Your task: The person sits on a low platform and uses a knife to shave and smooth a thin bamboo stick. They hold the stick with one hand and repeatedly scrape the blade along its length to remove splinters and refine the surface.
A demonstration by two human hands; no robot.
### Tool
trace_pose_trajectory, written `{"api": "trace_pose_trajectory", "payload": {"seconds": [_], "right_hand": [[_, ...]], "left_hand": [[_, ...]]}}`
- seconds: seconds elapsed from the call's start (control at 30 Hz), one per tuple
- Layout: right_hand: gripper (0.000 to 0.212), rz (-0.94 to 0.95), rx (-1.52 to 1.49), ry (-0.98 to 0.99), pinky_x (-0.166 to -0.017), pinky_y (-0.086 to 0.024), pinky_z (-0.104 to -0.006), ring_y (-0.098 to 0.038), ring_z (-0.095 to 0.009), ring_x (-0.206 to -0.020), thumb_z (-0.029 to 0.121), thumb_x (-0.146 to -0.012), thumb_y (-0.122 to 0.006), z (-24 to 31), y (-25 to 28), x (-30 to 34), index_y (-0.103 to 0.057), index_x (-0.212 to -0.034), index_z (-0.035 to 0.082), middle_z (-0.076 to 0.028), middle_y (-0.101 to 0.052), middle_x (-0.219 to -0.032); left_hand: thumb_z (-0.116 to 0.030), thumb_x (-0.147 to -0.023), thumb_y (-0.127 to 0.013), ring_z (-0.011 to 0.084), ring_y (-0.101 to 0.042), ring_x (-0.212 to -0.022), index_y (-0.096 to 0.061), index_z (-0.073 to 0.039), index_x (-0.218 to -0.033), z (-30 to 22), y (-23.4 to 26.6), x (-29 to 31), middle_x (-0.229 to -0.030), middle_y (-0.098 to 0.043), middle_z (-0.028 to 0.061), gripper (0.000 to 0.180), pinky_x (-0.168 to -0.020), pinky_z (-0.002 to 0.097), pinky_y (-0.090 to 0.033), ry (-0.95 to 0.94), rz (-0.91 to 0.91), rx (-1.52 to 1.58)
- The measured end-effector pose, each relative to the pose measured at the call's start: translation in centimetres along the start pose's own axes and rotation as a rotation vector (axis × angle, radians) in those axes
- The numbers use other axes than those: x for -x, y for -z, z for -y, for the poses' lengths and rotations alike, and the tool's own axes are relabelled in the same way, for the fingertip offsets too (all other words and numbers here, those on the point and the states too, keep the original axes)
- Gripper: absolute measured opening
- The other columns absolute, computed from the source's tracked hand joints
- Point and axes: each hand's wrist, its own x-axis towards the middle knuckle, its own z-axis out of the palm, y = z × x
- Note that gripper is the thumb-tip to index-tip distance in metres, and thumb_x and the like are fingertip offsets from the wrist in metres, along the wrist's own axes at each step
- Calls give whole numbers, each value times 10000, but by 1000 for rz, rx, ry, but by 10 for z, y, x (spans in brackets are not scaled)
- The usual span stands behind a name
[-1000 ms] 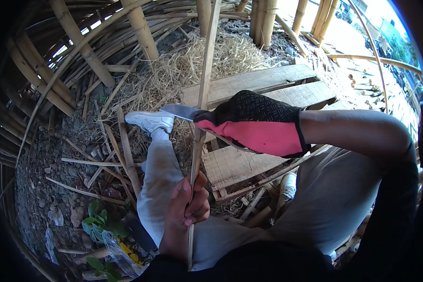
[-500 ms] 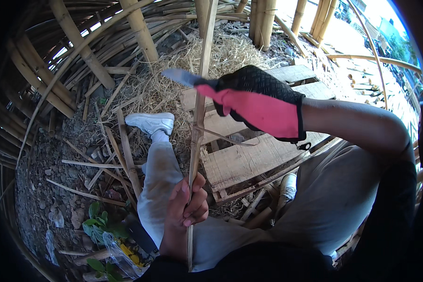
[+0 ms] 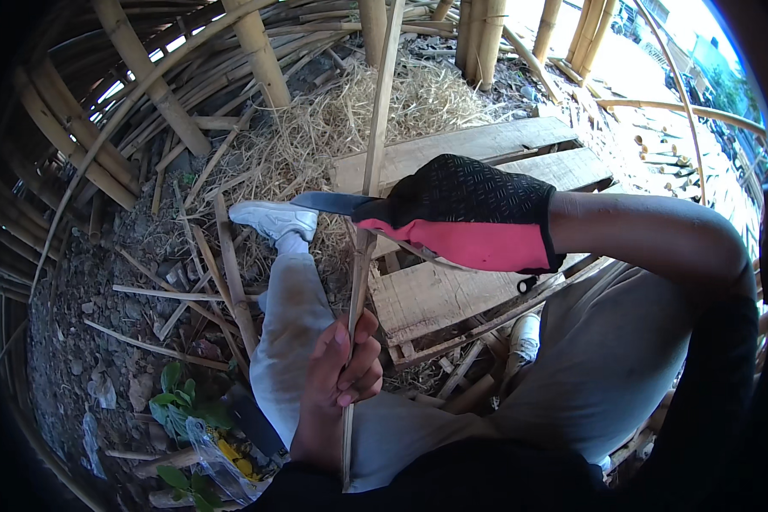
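A long split bamboo strip stands nearly upright in front of me, running from the top of the view down to my lap. My bare left hand is closed round its lower part, above my thigh. My right hand, in a black and pink glove, grips a knife whose blade points left. The knife crosses the strip around its middle, with the gloved fingers against the strip. The knife's handle is mostly hidden in the glove. A thin sliver sticks out from the strip below the glove.
A wooden slatted pallet lies between my legs, with a heap of pale shavings beyond it. Bamboo posts rise at the back. Loose sticks and a clear plastic bag lie on the ground at the left.
My right hand has brought the knife down along the strip, from above the pallet's middle to lower on the strip. My left hand keeps its hold in nearly the same place.
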Motion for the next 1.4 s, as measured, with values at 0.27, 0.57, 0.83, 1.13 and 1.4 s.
{"api": "trace_pose_trajectory", "payload": {"seconds": [0.27, 0.57, 0.83, 1.13, 1.4], "right_hand": [[534, 255, -55, -269, -595, -419, -222, -457, -47, -650, 519, -1025, -526, 14, 12, 5, -577, -1359, 105, 41, -502, -777], [395, 175, -250, -208, -516, -434, -241, -525, -42, -614, 450, -1005, -607, 1, 3, 16, -683, -1115, 78, 20, -575, -733], [427, -462, -410, -198, -426, -274, -255, -384, -35, -447, 455, -1027, -562, 7, 24, 10, -685, -951, 53, 61, -492, -611], [301, -187, -228, -398, -536, -378, -269, -433, -70, -568, 421, -982, -563, 12, 24, 5, -634, -1056, 138, 19, -454, -699], [271, -143, -132, -212, -594, -491, -281, -600, -102, -657, 284, -1008, -535, 0, 24, 4, -698, -1012, 68, -38, -641, -767]], "left_hand": [[-398, -1081, -437, 28, -341, -319, -403, -55, -1016, -2, -1, -2, -517, -375, -46, 350, -296, 185, -228, 20, 10, 2], [-404, -1075, -454, 30, -351, -320, -409, -56, -1016, -1, -1, -2, -516, -380, -42, 356, -297, 186, -223, 25, -1, 0], [-419, -1072, -454, 26, -338, -316, -406, -63, -1014, 2, -4, 0, -511, -365, -49, 364, -303, 186, -223, 19, -17, -50], [-430, -1071, -449, 22, -324, -319, -416, -68, -1027, 2, -7, 4, -513, -356, -52, 366, -309, 185, -224, 13, -63, -89], [-439, -1064, -461, 21, -330, -327, -419, -63, -1034, -2, -6, 1, -513, -369, -48, 380, -315, 183, -231, 21, -12, -68]]}}
